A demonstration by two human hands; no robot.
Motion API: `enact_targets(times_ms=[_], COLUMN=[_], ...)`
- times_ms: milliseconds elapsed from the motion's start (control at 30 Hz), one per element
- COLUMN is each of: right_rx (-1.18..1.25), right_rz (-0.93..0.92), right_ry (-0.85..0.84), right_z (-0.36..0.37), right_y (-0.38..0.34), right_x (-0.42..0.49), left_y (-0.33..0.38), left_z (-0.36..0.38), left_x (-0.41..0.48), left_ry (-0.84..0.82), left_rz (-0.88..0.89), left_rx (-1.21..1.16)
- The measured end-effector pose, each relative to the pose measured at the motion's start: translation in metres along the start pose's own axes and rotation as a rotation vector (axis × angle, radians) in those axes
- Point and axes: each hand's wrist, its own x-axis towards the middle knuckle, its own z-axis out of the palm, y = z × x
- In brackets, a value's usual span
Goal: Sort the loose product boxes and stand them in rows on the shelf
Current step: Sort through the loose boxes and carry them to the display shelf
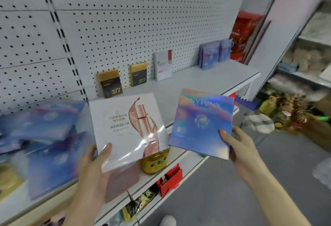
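My left hand (pixel 96 163) grips the lower left corner of a flat white MARUBI box (pixel 125 127) wrapped in shiny film. My right hand (pixel 236 145) holds a flat blue iridescent SYRINX box (pixel 200 121) by its lower right corner. Both boxes are tilted in the air in front of the white shelf (pixel 197 82). Standing against the pegboard on that shelf are two gold-and-black 377 boxes (pixel 110 85), a white box with a red stripe (pixel 163 65), two blue boxes (pixel 214 53) and a tall red box (pixel 245 35). A blurred heap of loose blue boxes (pixel 46 136) lies at the left.
Below the shelf edge sit a yellow jar (pixel 155 161), a red box (pixel 170 179) and dark packets (pixel 141 202). Mixed goods are piled on the grey floor at the right (pixel 286 114). Another shelf unit (pixel 311 60) stands at the far right.
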Motion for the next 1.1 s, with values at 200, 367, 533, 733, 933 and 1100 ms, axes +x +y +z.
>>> enact_targets(times_ms=[200, 367, 533, 733, 933, 1100], right_rx=[0.034, -0.041, -0.061, 0.019, 0.021, -0.069], right_rz=[0.126, 0.156, 0.156, 0.236, 0.280, 0.248], right_ry=[-0.014, 0.000, 0.009, -0.042, -0.164, -0.282], right_z=[-0.033, -0.068, -0.112, -0.163, -0.199, -0.194], right_y=[-0.001, -0.015, -0.026, -0.024, -0.036, -0.053], right_x=[0.112, 0.213, 0.298, 0.411, 0.527, 0.602], left_y=[-0.033, -0.060, -0.091, -0.130, -0.174, -0.198], left_z=[0.099, 0.196, 0.285, 0.371, 0.459, 0.499], left_x=[0.084, 0.155, 0.199, 0.251, 0.296, 0.340], left_ry=[-0.045, -0.067, -0.089, -0.015, 0.124, 0.217], left_rz=[0.018, 0.014, 0.009, 0.008, 0.010, 0.025], left_rx=[-0.006, 0.015, 0.058, 0.112, 0.020, 0.038])
